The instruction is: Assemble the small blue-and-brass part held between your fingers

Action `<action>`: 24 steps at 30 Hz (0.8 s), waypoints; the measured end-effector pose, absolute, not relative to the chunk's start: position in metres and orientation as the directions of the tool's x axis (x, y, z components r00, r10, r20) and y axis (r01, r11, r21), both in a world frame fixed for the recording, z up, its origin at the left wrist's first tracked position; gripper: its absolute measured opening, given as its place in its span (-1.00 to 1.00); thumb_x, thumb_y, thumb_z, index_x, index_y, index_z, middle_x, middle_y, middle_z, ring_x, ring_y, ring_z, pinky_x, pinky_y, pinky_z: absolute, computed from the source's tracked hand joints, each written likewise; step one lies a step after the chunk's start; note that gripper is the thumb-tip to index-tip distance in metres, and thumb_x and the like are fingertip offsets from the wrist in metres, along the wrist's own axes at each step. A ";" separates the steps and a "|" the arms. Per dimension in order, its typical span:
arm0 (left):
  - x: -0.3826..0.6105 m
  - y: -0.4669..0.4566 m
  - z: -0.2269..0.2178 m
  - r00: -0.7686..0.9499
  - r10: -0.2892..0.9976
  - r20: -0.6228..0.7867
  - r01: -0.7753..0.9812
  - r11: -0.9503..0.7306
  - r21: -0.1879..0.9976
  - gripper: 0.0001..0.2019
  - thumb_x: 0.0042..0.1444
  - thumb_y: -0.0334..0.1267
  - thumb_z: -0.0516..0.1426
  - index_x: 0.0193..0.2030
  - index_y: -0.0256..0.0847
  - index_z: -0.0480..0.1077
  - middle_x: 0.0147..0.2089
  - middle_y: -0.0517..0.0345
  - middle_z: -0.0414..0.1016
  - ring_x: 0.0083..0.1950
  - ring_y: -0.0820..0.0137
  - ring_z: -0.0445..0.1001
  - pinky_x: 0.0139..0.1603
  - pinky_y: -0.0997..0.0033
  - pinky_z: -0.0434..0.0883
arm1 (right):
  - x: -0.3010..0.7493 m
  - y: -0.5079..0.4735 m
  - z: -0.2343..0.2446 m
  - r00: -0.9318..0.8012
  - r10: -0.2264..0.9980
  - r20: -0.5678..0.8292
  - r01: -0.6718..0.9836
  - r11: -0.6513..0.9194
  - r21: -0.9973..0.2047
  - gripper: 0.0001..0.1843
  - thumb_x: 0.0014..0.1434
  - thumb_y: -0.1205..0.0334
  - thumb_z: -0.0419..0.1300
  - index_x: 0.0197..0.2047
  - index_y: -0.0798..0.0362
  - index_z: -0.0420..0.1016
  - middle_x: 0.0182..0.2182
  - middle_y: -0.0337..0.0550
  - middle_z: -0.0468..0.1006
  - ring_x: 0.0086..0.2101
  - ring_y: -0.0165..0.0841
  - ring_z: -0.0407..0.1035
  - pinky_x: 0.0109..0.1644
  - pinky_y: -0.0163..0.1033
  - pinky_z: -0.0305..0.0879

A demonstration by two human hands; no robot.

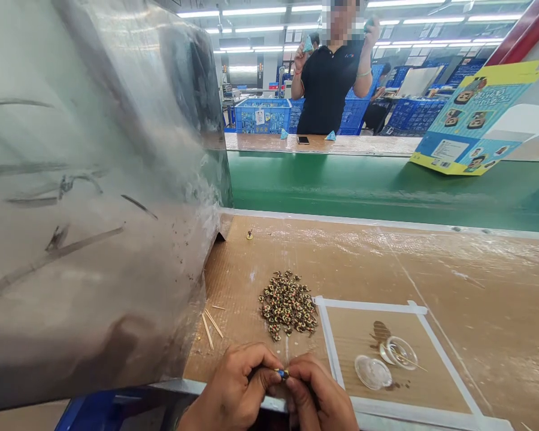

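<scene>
While a big plastic sheet (90, 191) is filling the left of the view, a brown bench (431, 269) is stretching across the front and a green belt (386, 185) is running behind it. Across the belt a person in a black shirt (326, 84) is standing with both hands raised, blue crates (263, 115) behind. A printed box (476, 120) is lying tilted on the belt at the right. On the bench a taped square (372, 306) is framing two clear dishes (386, 362), with a pile of small parts (288, 308) lying just left of it and a few sticks (209, 326) further left. At the near edge the left hand (233, 392) and right hand (317, 395) are meeting, both closed in a pinch on one small part (282, 373) between the fingertips, just in front of the pile.
</scene>
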State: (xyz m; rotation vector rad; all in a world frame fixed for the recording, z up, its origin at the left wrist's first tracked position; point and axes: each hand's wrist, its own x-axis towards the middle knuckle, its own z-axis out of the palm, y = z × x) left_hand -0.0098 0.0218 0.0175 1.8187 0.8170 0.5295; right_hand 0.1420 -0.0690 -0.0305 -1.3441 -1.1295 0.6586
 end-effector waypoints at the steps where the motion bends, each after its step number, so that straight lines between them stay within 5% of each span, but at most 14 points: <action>1: -0.009 0.021 0.018 0.670 0.742 -0.016 0.292 -0.243 0.925 -0.85 0.34 -0.34 0.14 -0.25 -0.18 0.53 -0.28 0.20 0.64 -0.23 0.36 0.56 -0.10 0.43 0.36 | 0.143 -0.069 -0.030 0.364 0.895 0.258 0.230 0.182 -0.956 -0.67 0.48 0.05 0.13 -0.30 -0.05 0.54 -0.44 -0.22 0.47 -0.50 -0.36 0.34 -0.35 -0.29 0.31; 24: -0.011 0.015 0.019 0.723 0.691 -0.021 0.379 -0.370 0.848 -0.82 0.32 -0.38 0.06 -0.29 -0.18 0.44 -0.30 0.18 0.59 -0.22 0.33 0.53 -0.09 0.36 0.29 | 0.150 -0.071 -0.026 0.209 0.916 0.344 0.320 0.268 -0.909 -0.75 0.47 0.34 0.02 -0.27 -0.05 0.39 -0.45 -0.30 0.37 -0.46 -0.40 0.31 -0.35 -0.30 0.17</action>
